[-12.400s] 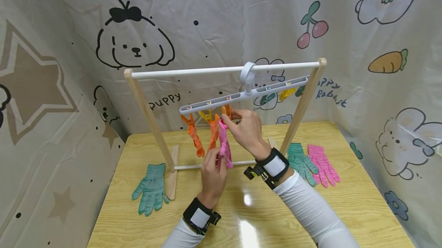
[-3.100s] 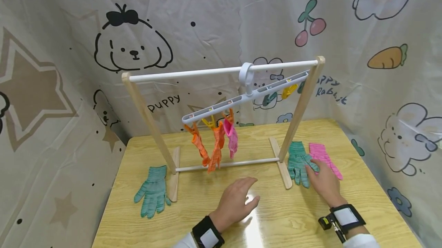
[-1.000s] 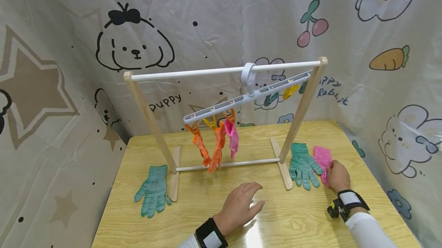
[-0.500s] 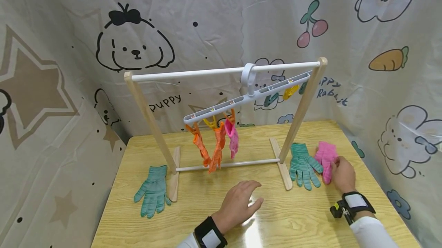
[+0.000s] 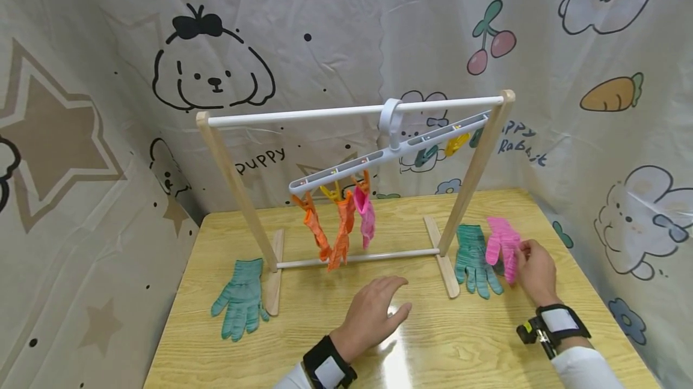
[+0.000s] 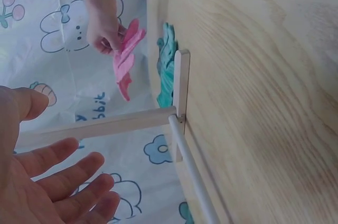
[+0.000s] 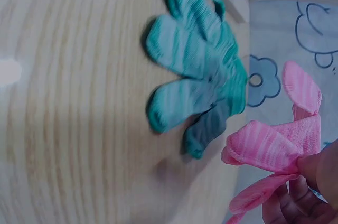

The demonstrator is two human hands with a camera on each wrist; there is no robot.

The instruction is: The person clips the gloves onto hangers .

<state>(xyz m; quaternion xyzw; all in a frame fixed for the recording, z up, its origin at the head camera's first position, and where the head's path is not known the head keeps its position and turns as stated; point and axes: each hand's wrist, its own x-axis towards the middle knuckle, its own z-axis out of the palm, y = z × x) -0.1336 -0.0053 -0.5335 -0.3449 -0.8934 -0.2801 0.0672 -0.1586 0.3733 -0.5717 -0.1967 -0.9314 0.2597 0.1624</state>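
Observation:
At the right of the head view, my right hand (image 5: 537,270) pinches a pink glove (image 5: 502,243) between thumb and fingers. The right wrist view shows that pink glove (image 7: 264,145) raised off the table, its fingers splayed. Just left of it a green glove (image 5: 476,261) lies flat beside the rack's foot. My left hand (image 5: 370,315) hovers over the table's middle, fingers spread and holding nothing; in the left wrist view the left hand's palm (image 6: 47,182) shows. From the hanger (image 5: 390,151) hang two orange gloves (image 5: 342,229) and one pink glove (image 5: 365,217), held by clips.
A wooden rack with a white top rod (image 5: 303,115) stands mid-table and carries the tilted hanger. Its low rod (image 5: 379,255) joins two flat feet. Another green glove (image 5: 240,300) lies at left. Yellow (image 5: 456,144) and green clips hang on the hanger's right half. A printed curtain surrounds the table.
My right hand has left the green glove and taken the pink one, lifting and turning it. Earlier, both hands were at the pink glove on the hanger. My left hand has barely moved lately.

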